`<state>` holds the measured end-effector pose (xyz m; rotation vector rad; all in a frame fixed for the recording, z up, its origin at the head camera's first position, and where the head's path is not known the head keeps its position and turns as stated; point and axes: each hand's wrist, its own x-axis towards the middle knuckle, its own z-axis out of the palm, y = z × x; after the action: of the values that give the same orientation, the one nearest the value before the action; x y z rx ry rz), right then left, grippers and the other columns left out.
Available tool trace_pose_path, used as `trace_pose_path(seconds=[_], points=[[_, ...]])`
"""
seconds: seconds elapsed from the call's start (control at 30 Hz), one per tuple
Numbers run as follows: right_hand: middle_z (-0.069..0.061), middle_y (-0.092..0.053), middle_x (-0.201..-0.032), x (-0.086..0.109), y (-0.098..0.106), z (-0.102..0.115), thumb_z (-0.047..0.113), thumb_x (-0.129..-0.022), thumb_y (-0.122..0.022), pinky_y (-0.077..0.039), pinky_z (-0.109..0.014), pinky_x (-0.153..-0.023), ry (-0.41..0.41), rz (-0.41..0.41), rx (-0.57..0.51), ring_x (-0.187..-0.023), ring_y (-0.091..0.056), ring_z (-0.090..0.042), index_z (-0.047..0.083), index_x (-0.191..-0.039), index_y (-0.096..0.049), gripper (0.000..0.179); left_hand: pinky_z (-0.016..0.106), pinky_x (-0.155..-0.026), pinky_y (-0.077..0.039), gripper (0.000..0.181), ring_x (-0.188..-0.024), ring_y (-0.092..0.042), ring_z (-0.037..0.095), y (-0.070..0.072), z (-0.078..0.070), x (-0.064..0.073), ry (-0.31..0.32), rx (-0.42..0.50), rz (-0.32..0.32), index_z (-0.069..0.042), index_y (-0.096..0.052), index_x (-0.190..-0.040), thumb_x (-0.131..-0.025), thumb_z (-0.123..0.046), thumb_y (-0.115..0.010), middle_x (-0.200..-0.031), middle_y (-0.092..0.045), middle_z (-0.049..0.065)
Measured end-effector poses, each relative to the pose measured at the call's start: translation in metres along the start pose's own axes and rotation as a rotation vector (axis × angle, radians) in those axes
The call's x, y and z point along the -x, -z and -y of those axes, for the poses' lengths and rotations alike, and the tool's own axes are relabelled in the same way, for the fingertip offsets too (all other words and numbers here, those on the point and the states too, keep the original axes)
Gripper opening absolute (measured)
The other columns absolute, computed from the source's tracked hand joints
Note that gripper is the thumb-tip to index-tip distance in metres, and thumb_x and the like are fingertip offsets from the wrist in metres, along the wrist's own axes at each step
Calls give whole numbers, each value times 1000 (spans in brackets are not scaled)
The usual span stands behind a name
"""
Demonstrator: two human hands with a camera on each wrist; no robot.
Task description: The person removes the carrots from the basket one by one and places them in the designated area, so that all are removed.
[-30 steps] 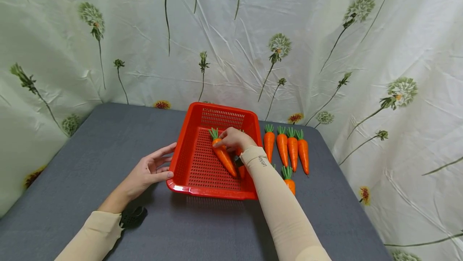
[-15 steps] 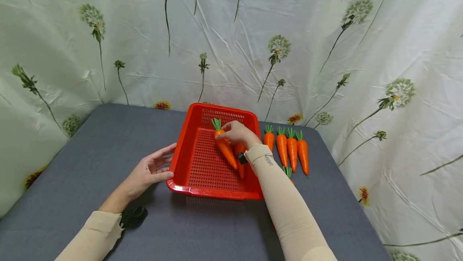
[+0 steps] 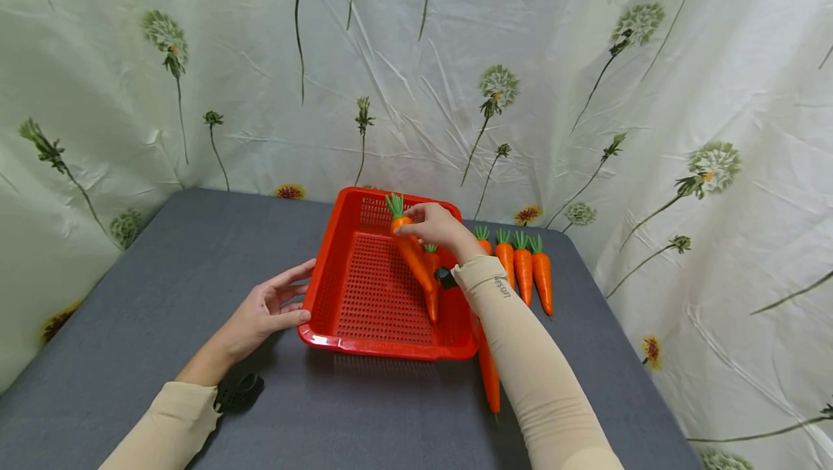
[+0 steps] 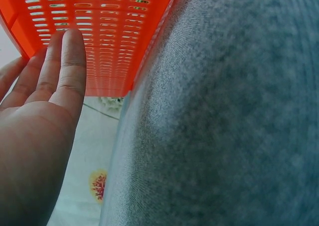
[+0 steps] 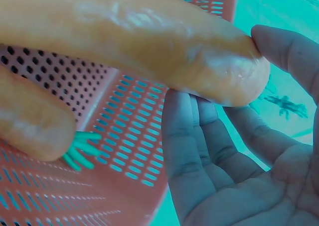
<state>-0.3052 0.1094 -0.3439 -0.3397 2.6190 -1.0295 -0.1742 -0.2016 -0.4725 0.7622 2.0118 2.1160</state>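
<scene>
My right hand (image 3: 441, 225) pinches an orange carrot (image 3: 411, 257) near its green top, between thumb and fingers, inside a red perforated plastic basket (image 3: 377, 345). The right wrist view shows the thumb and fingertips about its thick end. The carrot leans, its narrow end pointing down and overlapping a second carrot (image 3: 432, 307) that lies in the basket. At the basket's left side, my left hand (image 3: 263, 311) touches the rim, thumb at the near corner. In the left wrist view, its extended fingers (image 4: 72, 69) lie against the outer slotted wall.
Several carrots (image 3: 542, 282) lie in a row on the grey table (image 3: 215, 260), right of the basket. Another carrot (image 3: 489, 376) lies nearer, partly hidden by the right sleeve (image 3: 534, 354). A flower-printed curtain (image 3: 416, 94) hangs behind and along the sides.
My right hand has lifted the carrot and moved it up and toward the back right, uncovering more of the second carrot. The left hand and the basket have stayed in place.
</scene>
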Motion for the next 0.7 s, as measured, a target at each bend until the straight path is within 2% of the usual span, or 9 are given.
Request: trace_pose_path(seconds=[0.07,0.3,0.53,0.7], points=[[-8,-63,-120,2,3,2,33,-90,-74,-57,-29,-77,8,-8,-11,-91,-65,-21,11,-137,-57,54,27,-93,-57,75,-127,-58,18,0,0,0,1,-3,-2,-6,-29,-157,-92,4,-65,-156,-36,27],[-17,-64,-123,11,18,5,25,-93,-71,-55,-47,-94,21,-20,-93,-91,-62,-20,4,-140,-53,54,27,-93,-57,75,-127,-57,20,0,1,0,15,-16,-12,-8,-30,-157,-92,3,-65,-155,-37,26],[-16,-61,-128,25,35,-2,27,-94,-70,-55,-44,-98,17,-36,-84,-110,-62,-26,9,-143,-52,55,27,-94,-57,75,-127,-58,18,-1,0,-1,17,-12,-11,-8,-30,-157,-92,3,-65,-156,-38,24],[-14,-57,-133,33,47,-12,33,-94,-70,-55,-41,-95,9,-49,-63,-112,-62,-30,13,-142,-52,56,27,-94,-57,74,-127,-58,16,-2,-1,0,7,6,1,-6,-29,-157,-92,5,-63,-157,-36,23]])
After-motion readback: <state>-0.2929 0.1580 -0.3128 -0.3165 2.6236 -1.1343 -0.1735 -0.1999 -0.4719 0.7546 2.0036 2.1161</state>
